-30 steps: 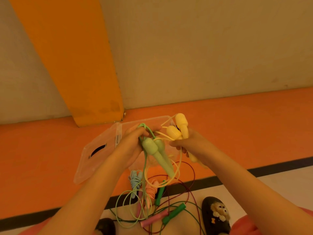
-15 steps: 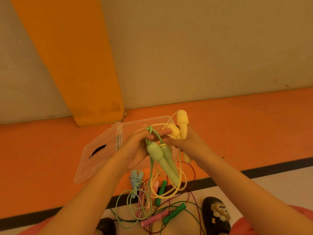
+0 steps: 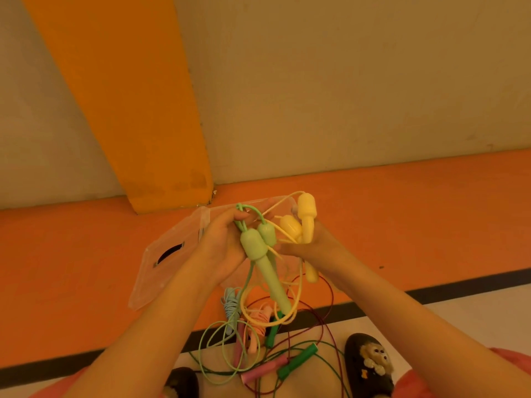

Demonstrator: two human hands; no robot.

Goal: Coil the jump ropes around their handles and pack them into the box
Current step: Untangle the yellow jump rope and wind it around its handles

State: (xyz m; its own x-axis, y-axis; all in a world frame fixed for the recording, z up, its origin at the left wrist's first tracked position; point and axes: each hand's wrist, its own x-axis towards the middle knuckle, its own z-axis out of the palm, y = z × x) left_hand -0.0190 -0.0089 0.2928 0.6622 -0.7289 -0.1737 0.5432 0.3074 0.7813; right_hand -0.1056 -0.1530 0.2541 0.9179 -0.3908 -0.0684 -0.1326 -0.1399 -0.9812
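Untangling comes first: left hand [image 3: 222, 248] curls round the green handles [image 3: 257, 251] and cord, right hand [image 3: 319, 248] grips the yellow handles [image 3: 305, 222] at its 12 o'clock, cords crossing between. Next, I'd judge: separate, then wrap. Clear box [image 3: 161, 271] waits at 9 o'clock of the hands, loose ropes [image 3: 253, 323] at 6.

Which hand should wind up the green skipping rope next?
Left, probably. The left hand holds the green cord just above the green handles. The right hand is full: its grip is on the yellow handles.
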